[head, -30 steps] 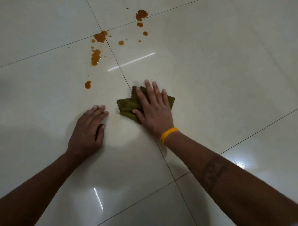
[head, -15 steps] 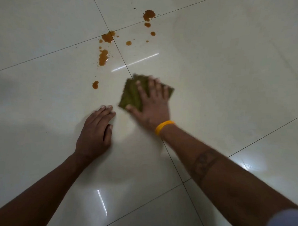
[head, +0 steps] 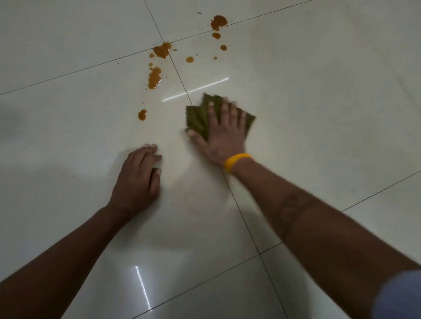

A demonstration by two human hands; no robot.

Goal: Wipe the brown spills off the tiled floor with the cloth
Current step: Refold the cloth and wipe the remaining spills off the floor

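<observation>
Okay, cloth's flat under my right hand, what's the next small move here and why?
Probably slide the right hand, pressing the green cloth flat, left and slightly forward onto the nearest brown drop. That drop sits alone, closest to the cloth, and no spill looks touched yet. The left hand is braced on the tiled floor, so it can stay put for support.

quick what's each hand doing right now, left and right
Left hand: empty, holding nothing, fingers loosely curled, resting on the tiled floor.
Right hand: open and flat, fingers spread, pressing the green cloth onto the floor.
</observation>
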